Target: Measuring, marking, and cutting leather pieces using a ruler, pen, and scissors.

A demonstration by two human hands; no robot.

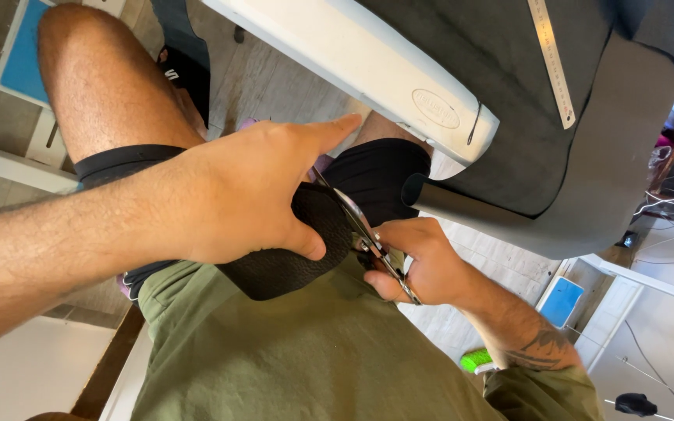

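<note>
Head view shows the left hand [247, 191] spread flat on a black textured leather piece [294, 253], pinning it to the lap; at its 3 o'clock the right hand [415, 257] closes its fingers through scissors [360, 230] biting the piece's edge, presumably for a steady cut

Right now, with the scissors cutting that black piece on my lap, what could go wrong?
1. The left hand presses the black piece right beside the scissors; its thumb lies close to the blades and could get nicked.
2. The cutting happens over the thigh and shorts, so a slip might snag cloth or skin.
3. The piece sags unsupported past the lap, so the cut could wander.
</note>
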